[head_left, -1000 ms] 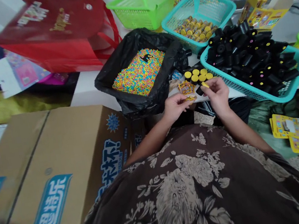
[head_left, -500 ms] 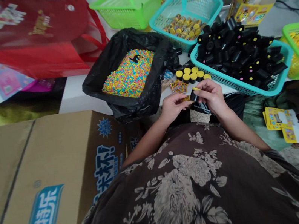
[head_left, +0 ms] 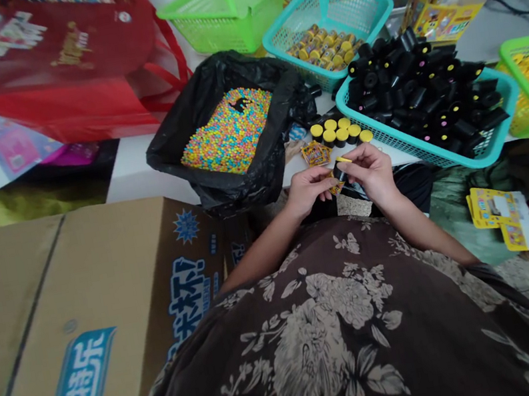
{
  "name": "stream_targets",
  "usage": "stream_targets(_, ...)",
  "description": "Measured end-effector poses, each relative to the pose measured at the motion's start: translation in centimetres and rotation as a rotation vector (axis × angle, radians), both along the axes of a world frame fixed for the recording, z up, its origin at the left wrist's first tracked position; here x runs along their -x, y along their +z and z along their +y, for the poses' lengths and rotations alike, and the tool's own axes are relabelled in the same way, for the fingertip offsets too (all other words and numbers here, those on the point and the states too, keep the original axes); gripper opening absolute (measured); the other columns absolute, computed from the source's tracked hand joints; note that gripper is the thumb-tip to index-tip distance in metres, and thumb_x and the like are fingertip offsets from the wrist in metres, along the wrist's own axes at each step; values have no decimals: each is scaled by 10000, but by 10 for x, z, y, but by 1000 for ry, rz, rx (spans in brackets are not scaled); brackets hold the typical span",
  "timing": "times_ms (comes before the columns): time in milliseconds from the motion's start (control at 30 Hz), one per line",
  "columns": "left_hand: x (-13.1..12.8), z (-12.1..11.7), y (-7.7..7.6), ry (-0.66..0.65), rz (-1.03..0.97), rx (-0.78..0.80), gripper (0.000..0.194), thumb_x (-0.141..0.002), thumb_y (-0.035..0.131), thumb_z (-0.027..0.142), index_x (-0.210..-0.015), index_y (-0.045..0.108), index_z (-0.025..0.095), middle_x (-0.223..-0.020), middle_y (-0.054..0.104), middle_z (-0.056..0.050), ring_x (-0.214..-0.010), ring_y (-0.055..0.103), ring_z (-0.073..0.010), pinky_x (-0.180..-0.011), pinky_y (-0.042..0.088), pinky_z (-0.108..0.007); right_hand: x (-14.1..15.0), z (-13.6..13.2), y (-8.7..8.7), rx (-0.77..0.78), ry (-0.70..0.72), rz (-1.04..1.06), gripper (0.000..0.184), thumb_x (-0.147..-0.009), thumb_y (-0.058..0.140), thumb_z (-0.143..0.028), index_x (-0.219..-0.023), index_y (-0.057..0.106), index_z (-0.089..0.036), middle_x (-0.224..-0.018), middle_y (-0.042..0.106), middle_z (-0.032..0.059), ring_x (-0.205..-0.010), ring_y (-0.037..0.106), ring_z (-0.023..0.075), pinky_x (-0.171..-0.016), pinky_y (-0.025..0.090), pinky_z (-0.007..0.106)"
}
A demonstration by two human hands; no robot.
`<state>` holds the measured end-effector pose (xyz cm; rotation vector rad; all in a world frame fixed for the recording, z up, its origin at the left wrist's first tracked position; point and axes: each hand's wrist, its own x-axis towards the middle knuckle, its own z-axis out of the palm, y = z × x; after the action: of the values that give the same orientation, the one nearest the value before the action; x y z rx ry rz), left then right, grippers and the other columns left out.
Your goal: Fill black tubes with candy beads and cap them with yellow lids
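We have our left hand (head_left: 309,192) curled around a small yellow packet (head_left: 336,184), fingers closed on it, while our right hand (head_left: 372,173) pinches a black tube (head_left: 339,172) just beside it, between the hands. A small yellow piece (head_left: 343,160) sits at the right fingertips, though it is probably a strip and too small for us to be sure. Yellow-capped tubes (head_left: 338,135) stand upright nearby on the white table (head_left: 133,186), beside loose packets (head_left: 315,153) and a teal basket (head_left: 403,149) heaped with black tubes.
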<state>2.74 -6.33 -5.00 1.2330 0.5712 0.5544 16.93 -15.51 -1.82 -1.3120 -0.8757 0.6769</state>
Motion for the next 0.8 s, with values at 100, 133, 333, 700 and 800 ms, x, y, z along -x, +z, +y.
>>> stream_targets(100, -6, -2, -2, 52, -42, 52, 427, -575, 950, 436, -827, 753, 153, -705, 702, 1, -566, 576, -95, -501, 429, -232, 4, -1, -4, -13, -48, -21, 479, -677, 902, -621, -812, 612, -265, -651, 629, -52, -498, 520, 122, -471, 500, 292)
stream_targets(133, -7, -3, -2, 73, -58, 70, 438, -557, 964, 430, -821, 749, 154, -731, 711, 1, -615, 596, -101, -545, 458, -235, 5, -1, -5, -14, -61, -21, 483, -674, 904, -629, -814, 617, -266, -640, 618, -55, -499, 518, 124, -476, 508, 297)
stream_targets(333, -12, -13, 6, -6, -153, 305, 570, -502, 1004, 522, -812, 689, 163, -757, 719, 10, -690, 661, -131, -680, 541, -288, 7, -6, -7, -2, -25, 14, 476, -669, 903, -648, -770, 654, -255, -597, 608, -55, -487, 527, 127, -459, 506, 292)
stream_targets(700, -13, -15, 11, -75, -147, 350, 470, -540, 1000, 421, -730, 651, 172, -686, 682, 13, -642, 637, -112, -620, 497, -260, 3, -7, -14, -28, -67, 90, 341, -682, 892, -511, -746, 683, -249, -600, 626, -63, -420, 452, 91, -403, 381, 254)
stream_targets(800, -15, -16, 13, -62, -134, 346, 531, -464, 1022, 463, -702, 647, 173, -676, 681, 14, -623, 620, -110, -622, 491, -263, 5, -8, -15, -54, -86, 143, 300, -668, 896, -462, -737, 696, -248, -592, 623, -65, -415, 450, 88, -394, 337, 243)
